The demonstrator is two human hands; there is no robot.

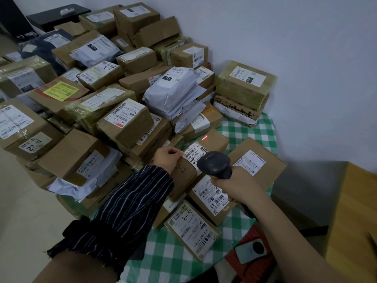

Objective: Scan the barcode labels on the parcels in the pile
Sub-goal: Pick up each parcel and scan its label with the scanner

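**Red dot sits past the label: bring the beam back toward you**

The brown cardboard parcel with "2-2" handwritten on its side (189, 158) lies at the near edge of the pile, on top of other boxes, directly ahead of both your hands. Its white barcode label (192, 154) runs with its long axis from near-left to far-right, wrapping over the top edge of the box.

Your left hand (166, 158) is the nearer one: it rests on the box's left end, and its fingers (175, 152) pinch the left corner of the label, holding it flat. Your right hand (234, 185) is wrapped tight around the grip of the black handheld barcode scanner (214, 163), fingers closed on it, with the scanner head just above the near end of the same label.

The red laser dot (204, 137) falls on bare cardboard beyond the label's far end, so by my reading the beam overshoots. Tilt the scanner's nose down and slightly toward you until the beam crosses the bars along the label's length.

Around this, many more brown boxes and white plastic mailers (173, 88) cover the bench with the green-and-white checked cloth (242, 127), most apparently awaiting a scan.
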